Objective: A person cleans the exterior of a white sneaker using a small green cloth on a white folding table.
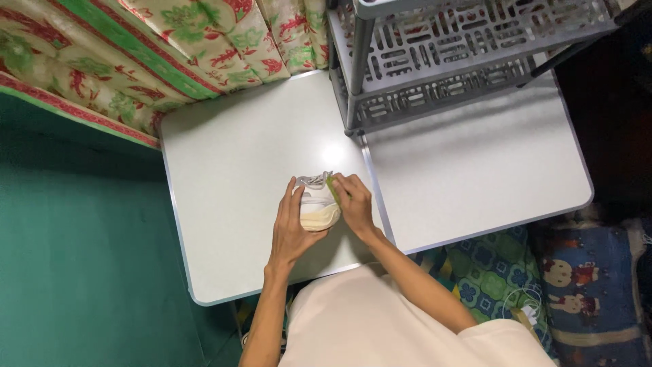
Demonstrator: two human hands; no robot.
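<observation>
A small white sneaker [316, 202] with a cream sole and white laces lies on the white folding table [231, 156]. My left hand [291, 228] cups its left side and heel, holding it steady. Pressed against the shoe's right side is my right hand [354, 204], gripping a small green object [333, 188], perhaps a brush or cloth; most of it is hidden by my fingers.
A grey plastic slatted rack [441, 61] stands on the table's far right half. A floral curtain [136, 54] hangs at the back left, above a green wall. A patterned blue and green mat [543, 285] lies on the floor to the right.
</observation>
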